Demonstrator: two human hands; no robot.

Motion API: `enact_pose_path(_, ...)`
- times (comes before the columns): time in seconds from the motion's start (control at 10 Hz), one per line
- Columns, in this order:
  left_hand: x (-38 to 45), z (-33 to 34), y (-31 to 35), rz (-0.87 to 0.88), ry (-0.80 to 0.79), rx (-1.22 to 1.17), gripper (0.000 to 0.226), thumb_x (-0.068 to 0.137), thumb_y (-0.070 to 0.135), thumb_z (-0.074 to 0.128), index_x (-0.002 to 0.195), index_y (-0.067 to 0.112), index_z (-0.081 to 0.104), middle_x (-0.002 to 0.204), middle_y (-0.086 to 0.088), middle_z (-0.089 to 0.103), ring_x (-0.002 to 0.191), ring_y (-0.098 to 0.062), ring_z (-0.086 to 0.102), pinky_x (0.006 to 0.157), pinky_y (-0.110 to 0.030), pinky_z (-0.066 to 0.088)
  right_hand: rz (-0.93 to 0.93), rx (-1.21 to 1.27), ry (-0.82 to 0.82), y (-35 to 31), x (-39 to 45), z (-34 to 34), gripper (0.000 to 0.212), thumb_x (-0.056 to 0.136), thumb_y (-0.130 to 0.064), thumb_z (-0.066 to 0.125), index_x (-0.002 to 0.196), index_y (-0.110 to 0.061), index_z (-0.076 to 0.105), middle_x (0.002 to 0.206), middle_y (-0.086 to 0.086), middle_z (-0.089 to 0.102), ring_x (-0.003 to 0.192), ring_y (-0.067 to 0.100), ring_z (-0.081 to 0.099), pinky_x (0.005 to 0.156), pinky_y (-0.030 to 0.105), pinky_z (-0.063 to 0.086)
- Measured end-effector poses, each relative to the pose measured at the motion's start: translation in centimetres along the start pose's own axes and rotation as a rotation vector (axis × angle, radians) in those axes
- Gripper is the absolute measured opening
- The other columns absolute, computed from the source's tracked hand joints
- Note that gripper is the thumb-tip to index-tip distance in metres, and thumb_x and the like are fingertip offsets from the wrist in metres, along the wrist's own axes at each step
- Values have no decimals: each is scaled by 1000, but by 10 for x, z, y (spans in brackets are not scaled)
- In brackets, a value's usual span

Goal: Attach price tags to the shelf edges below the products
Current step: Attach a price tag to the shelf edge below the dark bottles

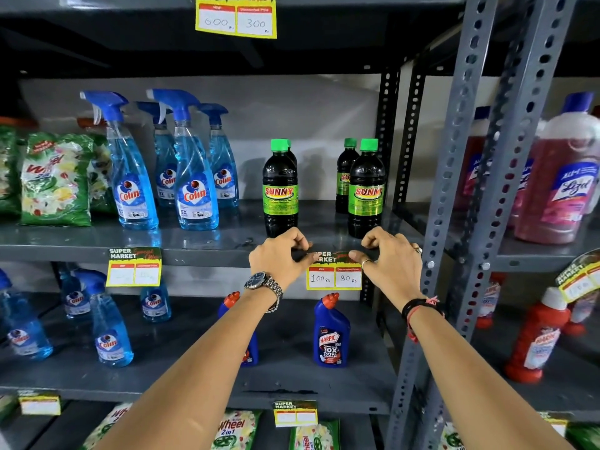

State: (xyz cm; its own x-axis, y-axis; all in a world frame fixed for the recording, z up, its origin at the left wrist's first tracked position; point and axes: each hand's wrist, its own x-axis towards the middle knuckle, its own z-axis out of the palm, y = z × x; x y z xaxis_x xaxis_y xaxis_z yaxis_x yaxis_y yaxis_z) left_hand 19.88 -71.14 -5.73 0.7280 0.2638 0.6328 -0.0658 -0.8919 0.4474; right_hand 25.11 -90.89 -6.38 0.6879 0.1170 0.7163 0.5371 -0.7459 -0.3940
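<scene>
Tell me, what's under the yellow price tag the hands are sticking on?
Below the price tag stands a blue Harpic bottle on the next shelf down. The left hand and right hand cover the tag's top corners.

I'm reading, L to R: "Colin" on spray btls (196, 193); "SUNNY" on dark btls (280, 193); tag (334, 277) showing "100 Rs / 80 Rs"; top tag (236, 19) "600 / 300"; "HARPIC 10X" btl (331, 342); "Lizol" jug (565, 186).

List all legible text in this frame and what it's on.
"100 Rs", "80 Rs": yellow price tag pinched by left hand and right hand
"600", "300": yellow tag on top shelf
"SUNNY": dark green-capped bottle
"Colin": blue spray bottle
"HARPIC 10X": blue toilet-cleaner bottle
"Lizol": pink bottle
Remaining tags' prices: unreadable.
</scene>
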Motion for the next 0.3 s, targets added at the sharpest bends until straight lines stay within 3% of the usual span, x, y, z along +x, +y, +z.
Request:
enact_pose_path(0.2, 0, -1, -6, -31, -69, -47, 28, 72, 46, 71, 76, 38, 45, 87, 17, 72, 84, -15, 65, 60, -25, 39, 27, 21, -45, 6, 1, -4, 13, 81, -22, 70, 85, -24, 58, 80, -5, 69, 84, 20, 60, 72, 33, 36)
enact_pose_path(0.3, -4, -2, -7, -65, -114, -155, 28, 72, 35, 74, 80, 36, 47, 83, 20, 70, 89, -14, 65, 62, -24, 41, 60, 74, -100, 4, 4, -12, 13, 81, -16, 69, 87, -23, 60, 87, -5, 71, 90, 20, 63, 74, 34, 46)
